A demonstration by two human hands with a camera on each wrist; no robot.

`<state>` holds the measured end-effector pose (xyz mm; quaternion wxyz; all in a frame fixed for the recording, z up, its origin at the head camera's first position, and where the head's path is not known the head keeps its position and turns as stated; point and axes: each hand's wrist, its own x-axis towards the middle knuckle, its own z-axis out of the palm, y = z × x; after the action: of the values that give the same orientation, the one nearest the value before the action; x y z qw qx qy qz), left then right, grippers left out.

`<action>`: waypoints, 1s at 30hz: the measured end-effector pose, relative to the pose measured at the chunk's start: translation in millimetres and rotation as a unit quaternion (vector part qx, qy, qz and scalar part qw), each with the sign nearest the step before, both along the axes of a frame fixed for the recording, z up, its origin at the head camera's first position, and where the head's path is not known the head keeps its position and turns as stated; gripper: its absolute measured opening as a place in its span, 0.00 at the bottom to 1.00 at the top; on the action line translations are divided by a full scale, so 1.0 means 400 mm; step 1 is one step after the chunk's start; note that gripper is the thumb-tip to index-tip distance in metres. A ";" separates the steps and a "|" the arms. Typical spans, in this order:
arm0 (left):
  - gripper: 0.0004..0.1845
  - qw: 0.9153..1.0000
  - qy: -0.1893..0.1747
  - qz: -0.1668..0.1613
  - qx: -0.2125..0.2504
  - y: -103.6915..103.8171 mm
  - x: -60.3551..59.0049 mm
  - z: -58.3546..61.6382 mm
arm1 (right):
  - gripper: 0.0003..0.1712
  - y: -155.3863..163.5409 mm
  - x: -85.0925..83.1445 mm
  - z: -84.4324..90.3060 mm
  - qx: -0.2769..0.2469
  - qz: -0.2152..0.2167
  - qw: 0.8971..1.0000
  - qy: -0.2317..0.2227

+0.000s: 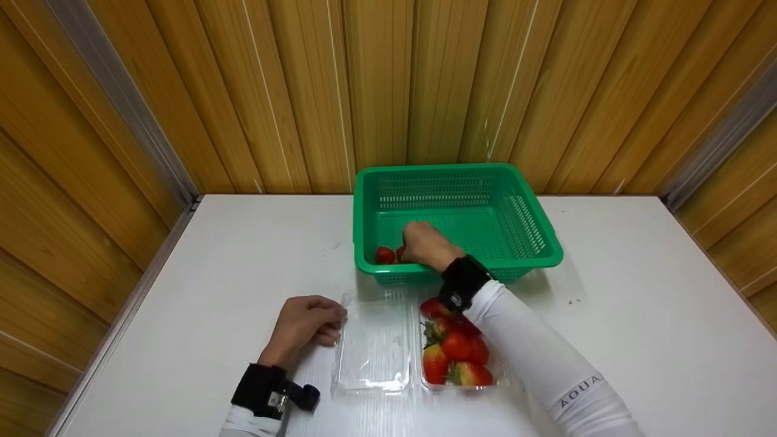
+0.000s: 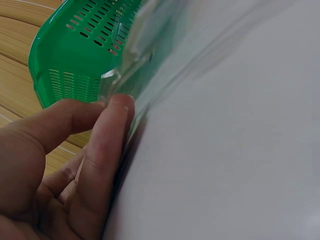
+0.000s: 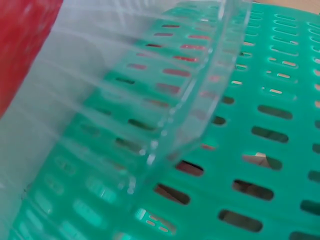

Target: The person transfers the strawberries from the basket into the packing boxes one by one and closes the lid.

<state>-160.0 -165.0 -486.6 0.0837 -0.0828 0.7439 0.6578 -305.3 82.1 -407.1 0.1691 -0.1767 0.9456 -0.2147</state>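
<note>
In the head view my left hand (image 1: 308, 321) is at the left side of a hinged clear plastic clamshell box. Thumb and forefinger pinch the edge of its lid (image 2: 131, 65) in the left wrist view. The box's empty half, the lid (image 1: 373, 346), lies flat on the table; the other half holds several strawberries (image 1: 456, 346). My right hand (image 1: 428, 244) reaches over the near rim into a green basket (image 1: 458, 264). Its fingers point down at strawberries (image 1: 385, 255) in the basket's near left corner, and one strawberry is partly hidden behind them. The fingertips are out of sight.
A white table (image 1: 267, 255) bears everything. Wood-patterned panels (image 1: 376, 91) rise behind it and at both sides. The basket stands near the back, just beyond the box. My right forearm passes above the filled half of the box.
</note>
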 end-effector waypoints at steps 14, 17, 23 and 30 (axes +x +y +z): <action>0.09 1.000 -0.009 0.012 0.000 0.005 0.000 -0.001 | 0.11 -0.004 -0.003 0.000 0.029 -0.001 1.000 0.003; 0.09 1.000 -0.009 0.012 -0.001 0.006 0.002 0.000 | 0.10 -0.003 -0.002 0.000 0.032 -0.003 0.999 -0.001; 0.09 1.000 -0.007 0.009 -0.006 0.007 0.002 0.002 | 0.18 0.000 -0.001 0.002 0.026 -0.003 1.000 0.003; 0.09 1.000 -0.009 0.007 -0.010 0.008 0.003 0.002 | 0.19 0.007 0.003 0.003 0.004 -0.007 1.000 0.011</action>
<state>-158.8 -161.9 -485.7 0.0844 -0.0949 0.7492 0.6500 -304.1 85.0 -405.7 0.1585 -0.1720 0.9493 -0.2101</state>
